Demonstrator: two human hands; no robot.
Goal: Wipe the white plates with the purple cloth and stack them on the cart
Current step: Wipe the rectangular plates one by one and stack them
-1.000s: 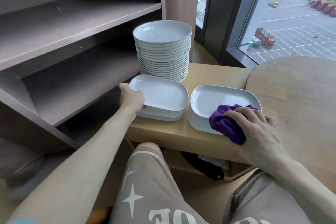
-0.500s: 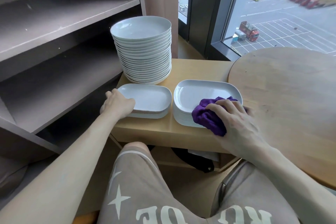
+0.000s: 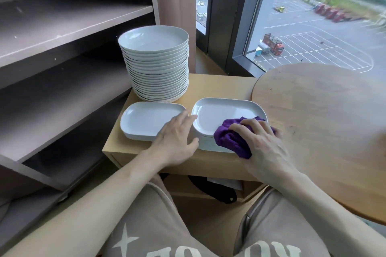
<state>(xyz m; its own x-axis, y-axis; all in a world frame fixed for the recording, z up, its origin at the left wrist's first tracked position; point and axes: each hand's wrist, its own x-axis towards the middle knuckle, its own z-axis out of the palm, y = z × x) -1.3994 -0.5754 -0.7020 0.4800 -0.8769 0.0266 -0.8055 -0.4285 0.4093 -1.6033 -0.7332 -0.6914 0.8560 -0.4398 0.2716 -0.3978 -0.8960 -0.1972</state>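
Slick, breakable plates [image 3: 221,112] here
My right hand [image 3: 263,144] bunches the soft purple cloth [image 3: 231,137]; left hand [image 3: 177,140] is relaxed. I'd grab rims.

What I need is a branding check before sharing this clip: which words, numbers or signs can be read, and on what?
On the shorts: big pale letters beside a star, cut off at the picture's bottom edge; no whole word reads.
On the truck outside the window: any lettering is too small to read.
On the plates and the purple cloth: no text shows.
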